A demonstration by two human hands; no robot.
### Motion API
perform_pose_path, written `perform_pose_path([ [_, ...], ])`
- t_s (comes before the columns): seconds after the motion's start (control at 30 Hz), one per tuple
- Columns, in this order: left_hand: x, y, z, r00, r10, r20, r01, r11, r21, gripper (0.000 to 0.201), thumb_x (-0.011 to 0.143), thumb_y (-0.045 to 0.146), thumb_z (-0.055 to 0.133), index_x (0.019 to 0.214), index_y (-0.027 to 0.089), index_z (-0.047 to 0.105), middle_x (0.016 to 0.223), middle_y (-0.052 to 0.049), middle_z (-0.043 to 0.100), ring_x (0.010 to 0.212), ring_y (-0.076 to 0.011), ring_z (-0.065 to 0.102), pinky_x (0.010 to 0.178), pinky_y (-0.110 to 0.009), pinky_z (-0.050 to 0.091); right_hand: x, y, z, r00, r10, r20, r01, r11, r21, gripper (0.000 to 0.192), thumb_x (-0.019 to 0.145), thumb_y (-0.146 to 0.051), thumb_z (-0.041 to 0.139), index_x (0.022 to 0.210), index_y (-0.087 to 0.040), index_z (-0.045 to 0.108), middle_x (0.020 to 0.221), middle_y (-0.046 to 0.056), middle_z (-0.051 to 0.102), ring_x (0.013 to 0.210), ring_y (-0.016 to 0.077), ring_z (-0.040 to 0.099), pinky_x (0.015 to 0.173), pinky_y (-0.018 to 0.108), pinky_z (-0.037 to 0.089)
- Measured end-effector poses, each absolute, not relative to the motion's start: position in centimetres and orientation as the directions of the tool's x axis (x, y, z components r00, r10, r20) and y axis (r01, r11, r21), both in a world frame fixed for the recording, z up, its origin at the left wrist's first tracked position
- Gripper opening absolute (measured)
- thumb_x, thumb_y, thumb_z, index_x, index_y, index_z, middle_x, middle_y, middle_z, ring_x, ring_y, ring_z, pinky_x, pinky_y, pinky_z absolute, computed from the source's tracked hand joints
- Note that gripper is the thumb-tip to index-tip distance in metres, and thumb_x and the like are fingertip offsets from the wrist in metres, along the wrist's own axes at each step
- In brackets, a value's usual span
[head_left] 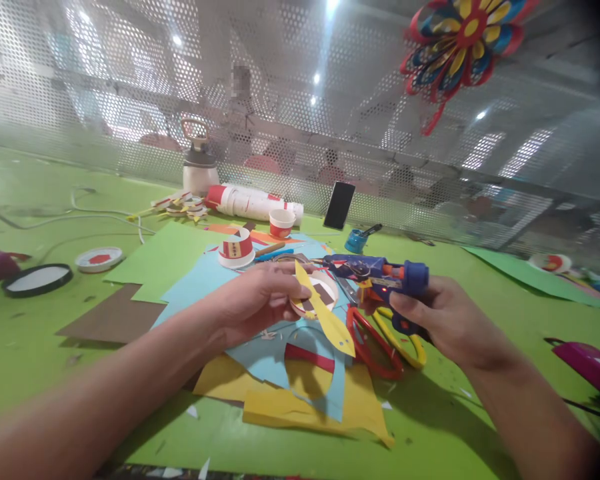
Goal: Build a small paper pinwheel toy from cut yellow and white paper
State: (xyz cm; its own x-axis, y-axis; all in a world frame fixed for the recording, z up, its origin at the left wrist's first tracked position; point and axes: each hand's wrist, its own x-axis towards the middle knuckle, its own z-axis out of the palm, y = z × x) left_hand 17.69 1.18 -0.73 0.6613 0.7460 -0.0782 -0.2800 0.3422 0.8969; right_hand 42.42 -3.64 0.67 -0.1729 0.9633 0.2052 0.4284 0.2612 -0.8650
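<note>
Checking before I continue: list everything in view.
Leaf-shaped paper strip: 1, yellow, left hand
Round paper disc: 1, white-brown, left hand
Glue gun: 1, blue, right hand
Scissor loops: 2, red and yellow, below gun
Loose paper cups: 2, red-white, centre
Lying cup stacks: uncounted, red-white, back
Small jar: 1, blue, behind gun
Flat rectangular device: 1, black, back
Handled bottle: 1, white-grey, back left
Craft pile: 1, yellow-white, back left
Paper sheets: several, green, blue, yellow, brown, green tabletop
Round pieces: 2, black-rimmed and white, left
Plastic objects: 2, magenta, side edges
Flower ornament: 1, multicoloured, upper right
Perforated screen: 1, grey, background
Hands: 2, bare, centre
</note>
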Motion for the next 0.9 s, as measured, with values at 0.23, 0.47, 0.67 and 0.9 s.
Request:
perform_pose_path([
  [0.23, 17.73, 1.08, -0.97, 0.674, 0.739, -0.005, -0.344, 0.319, 0.883, 0.017, 0.071, 0.008, 0.060, 0.086, 0.014, 0.063, 0.077, -0.004, 0.062, 0.063, -0.0078, 0.051, 0.052, -0.017, 0.034, 41.79, -3.54, -0.17, -0.206, 0.961, 0.182, 0.149, 0.215, -0.965, 0.025, 0.079, -0.041, 0.065, 0.099, -0.026, 0.071, 0.091, 0.005, 0.072, 0.084, 0.0239, 0.068, 0.081, 0.041, 0.055],
  [0.47, 17.74, 0.82, -0.73, 0.690, 0.724, 0.006, -0.245, 0.225, 0.943, 0.012, 0.071, 0.014, 0.061, 0.080, 0.011, 0.068, 0.080, -0.008, 0.063, 0.064, -0.0104, 0.051, 0.052, -0.021, 0.033, 41.57, -3.58, -0.21, -0.235, 0.955, 0.181, 0.102, 0.209, -0.973, 0.020, 0.082, -0.038, 0.063, 0.095, -0.026, 0.072, 0.090, 0.006, 0.072, 0.085, 0.0240, 0.068, 0.078, 0.041, 0.056],
  [0.67, 17.92, 0.86, -0.87, 0.651, 0.757, -0.059, -0.131, 0.189, 0.973, 0.011, 0.065, 0.013, 0.061, 0.073, 0.009, 0.067, 0.071, -0.008, 0.062, 0.058, -0.0111, 0.050, 0.051, -0.023, 0.033, 41.53, -3.40, 0.06, -0.146, 0.967, 0.206, 0.131, 0.226, -0.965, 0.019, 0.080, -0.041, 0.064, 0.088, -0.025, 0.071, 0.090, 0.005, 0.071, 0.082, 0.0227, 0.068, 0.080, 0.040, 0.056],
  [0.9, 18.14, 0.83, -0.88, 0.649, 0.745, -0.153, 0.021, 0.183, 0.983, 0.017, 0.062, 0.015, 0.061, 0.073, 0.005, 0.069, 0.068, -0.011, 0.064, 0.052, -0.0102, 0.049, 0.048, -0.022, 0.034, 42.13, -2.86, 0.14, -0.070, 0.970, 0.231, 0.130, 0.238, -0.962, 0.019, 0.079, -0.038, 0.065, 0.088, -0.022, 0.070, 0.087, 0.005, 0.071, 0.075, 0.0204, 0.067, 0.076, 0.038, 0.056],
])
